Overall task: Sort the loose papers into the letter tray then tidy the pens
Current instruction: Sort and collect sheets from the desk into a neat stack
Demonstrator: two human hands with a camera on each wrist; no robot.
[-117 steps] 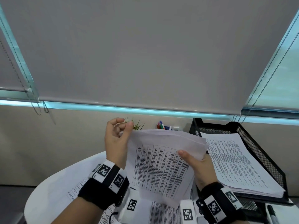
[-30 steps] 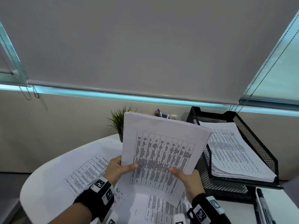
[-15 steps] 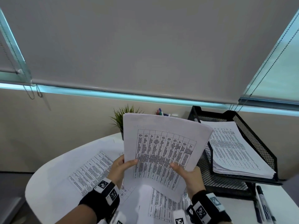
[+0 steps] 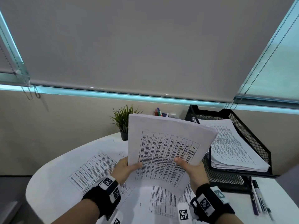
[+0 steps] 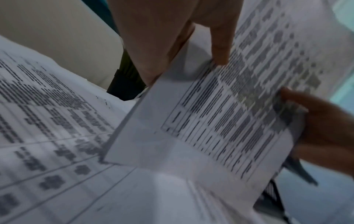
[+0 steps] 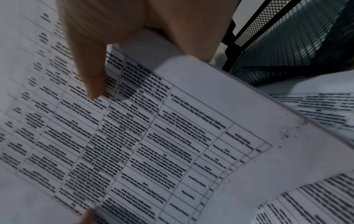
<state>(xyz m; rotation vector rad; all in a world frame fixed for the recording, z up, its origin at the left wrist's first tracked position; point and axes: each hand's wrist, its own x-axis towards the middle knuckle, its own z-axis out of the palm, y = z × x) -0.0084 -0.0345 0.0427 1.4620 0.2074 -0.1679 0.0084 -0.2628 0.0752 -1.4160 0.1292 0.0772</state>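
Held stack: a sheaf of printed sheets (image 4: 168,152) stands nearly upright above the desk (image 4: 53,183), its long edges squared; my guess is that it is being evened up before it goes into the tray.
Left hand (image 4: 125,168): takes the sheaf's lower left edge, thumb across the printed face and fingers behind, so this grip pinches the paper. In the left wrist view the thumb tip (image 5: 220,57) lies on the table print.
Right hand (image 4: 192,169): mirrors it at the lower right, thumb on the front and fingers hidden behind the sheets, pinching too. Two low holds keep the limp paper from folding over, I would say.
Letter tray (image 4: 252,131): black mesh, at the right just beside the sheaf, its open front facing the person. Its upper tier already carries a thick pile of sheets (image 4: 234,149); the lower tier is mostly hidden.
Loose papers left: several printed sheets (image 4: 95,170) lie flat on the desk under and left of the hands, so sorting looks unfinished.
Pens: dark markers (image 4: 257,196) lie loose on the desk below the tray, untouched; a few coloured ones (image 4: 158,112) stand behind the sheaf, their holder hidden.
Potted plant (image 4: 123,122): at the desk's far edge, clear of the route to the tray.
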